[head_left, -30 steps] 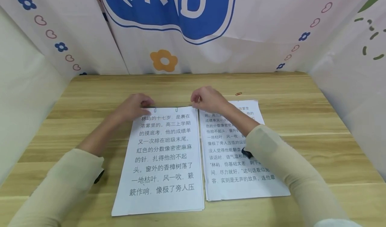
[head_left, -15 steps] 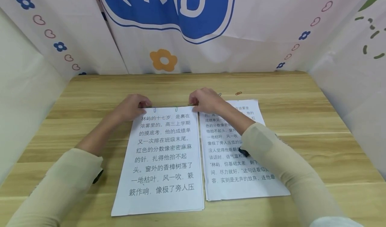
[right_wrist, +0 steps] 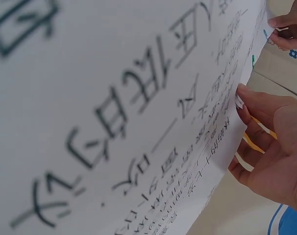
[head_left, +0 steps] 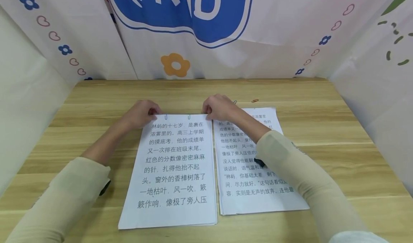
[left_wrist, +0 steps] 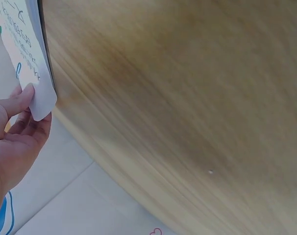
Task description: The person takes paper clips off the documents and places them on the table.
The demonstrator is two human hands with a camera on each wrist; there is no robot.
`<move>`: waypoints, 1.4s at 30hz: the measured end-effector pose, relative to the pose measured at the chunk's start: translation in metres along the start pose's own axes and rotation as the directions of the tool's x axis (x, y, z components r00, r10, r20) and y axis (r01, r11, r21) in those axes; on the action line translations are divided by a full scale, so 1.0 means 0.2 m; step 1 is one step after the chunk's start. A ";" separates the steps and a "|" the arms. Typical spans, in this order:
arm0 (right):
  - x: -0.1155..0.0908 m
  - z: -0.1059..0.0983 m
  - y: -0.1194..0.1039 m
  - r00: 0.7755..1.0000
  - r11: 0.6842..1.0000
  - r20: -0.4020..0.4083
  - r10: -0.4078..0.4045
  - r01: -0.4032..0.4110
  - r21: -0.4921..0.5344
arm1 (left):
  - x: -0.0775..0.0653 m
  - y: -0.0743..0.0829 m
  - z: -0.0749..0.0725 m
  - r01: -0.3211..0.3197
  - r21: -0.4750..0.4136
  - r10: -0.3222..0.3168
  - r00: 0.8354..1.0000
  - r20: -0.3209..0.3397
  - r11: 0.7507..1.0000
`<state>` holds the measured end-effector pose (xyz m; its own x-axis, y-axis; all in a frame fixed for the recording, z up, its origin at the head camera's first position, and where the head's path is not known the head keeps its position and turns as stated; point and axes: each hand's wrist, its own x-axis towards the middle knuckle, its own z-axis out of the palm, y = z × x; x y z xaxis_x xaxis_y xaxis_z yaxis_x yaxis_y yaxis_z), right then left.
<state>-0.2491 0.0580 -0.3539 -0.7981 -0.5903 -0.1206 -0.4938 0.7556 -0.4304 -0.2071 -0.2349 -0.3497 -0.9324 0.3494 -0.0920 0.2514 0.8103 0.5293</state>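
On the left lies a stack of printed paper; a blue paper clip and a green paper clip sit on its top edge. My left hand pinches the stack's top left corner, thumb on the front and fingers behind, as the left wrist view shows. At the top right corner, my right hand pinches the edge between thumb and forefinger, seen also in the right wrist view. A second printed stack lies close on the right, partly covered by my right hand and forearm.
Behind the right stack, a red paper clip lies on the wooden table, with another clip partly hidden by my right hand. A printed white cloth hangs along the table's back edge.
My left fingers have drawn in on the corner, and my right hand has moved slightly left and down onto the edge. The clip beside my right hand has come into view.
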 end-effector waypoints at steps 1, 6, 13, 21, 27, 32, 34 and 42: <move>0.00 0.00 0.00 1.000 1.000 0.005 0.002 -0.002 0.001 | 0.00 0.00 0.00 -0.002 0.001 0.002 1.000 -0.003 1.000; 0.01 -0.01 0.00 1.000 1.000 0.015 -0.002 0.002 -0.002 | 0.00 0.00 0.00 -0.007 0.002 0.007 1.000 -0.017 1.000; 0.01 -0.02 0.00 1.000 0.999 -0.010 -0.024 0.024 0.029 | 0.00 0.01 -0.01 0.004 -0.013 -0.004 0.999 -0.033 1.000; 0.00 -0.03 -0.01 0.997 0.995 -0.060 -0.038 0.043 0.085 | 0.00 -0.01 -0.02 0.034 -0.039 -0.036 0.999 -0.037 0.999; 0.00 -0.02 0.00 0.995 0.989 -0.090 -0.050 0.062 0.136 | 0.00 -0.01 -0.02 0.027 -0.039 -0.029 0.997 -0.065 0.999; -0.01 -0.03 0.00 0.993 0.985 -0.105 -0.045 0.062 0.159 | 0.00 -0.01 -0.03 0.014 -0.040 -0.017 0.997 -0.077 0.999; -0.01 -0.03 0.00 0.993 0.985 -0.109 -0.045 0.062 0.162 | 0.00 0.00 -0.03 0.013 -0.042 -0.016 0.997 -0.078 0.999; 0.00 -0.04 -0.01 0.994 0.987 -0.098 -0.044 0.059 0.152 | -0.02 0.00 -0.04 0.010 -0.039 -0.013 0.996 -0.083 0.999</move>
<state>-0.2513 0.0578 -0.3462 -0.8058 -0.5921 -0.0131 -0.4813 0.6676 -0.5680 -0.2062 -0.2400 -0.3436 -0.9540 0.2985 -0.0289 0.2316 0.7947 0.5611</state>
